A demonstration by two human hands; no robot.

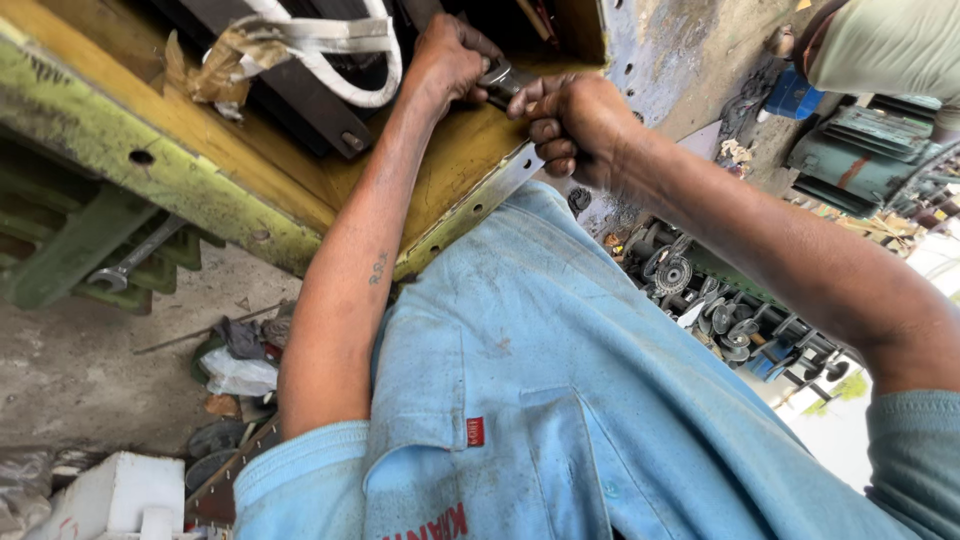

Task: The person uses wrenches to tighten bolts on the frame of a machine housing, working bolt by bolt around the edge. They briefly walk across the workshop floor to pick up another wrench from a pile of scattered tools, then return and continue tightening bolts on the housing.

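My left hand [450, 55] reaches up into a yellow-green metal housing [200, 170] and is closed on a dark metal hand tool [497, 80], probably a spanner. My right hand [572, 122] grips the same tool from the right, fingers curled, just above the housing's bare metal edge strip [480, 205]. Most of the tool is hidden between the two hands. Whatever it is set on cannot be seen. My light blue shirt [560, 400] fills the lower middle of the view.
Thick white cables [345, 60] and a dark bar [300, 90] sit inside the housing. A spanner [135, 262] lies on a green frame at left. Rags and a plastic bag [240, 372] lie on the floor, near a white box [115, 495]. Gears [705, 305] are piled at right. Another person [885, 45] stands top right.
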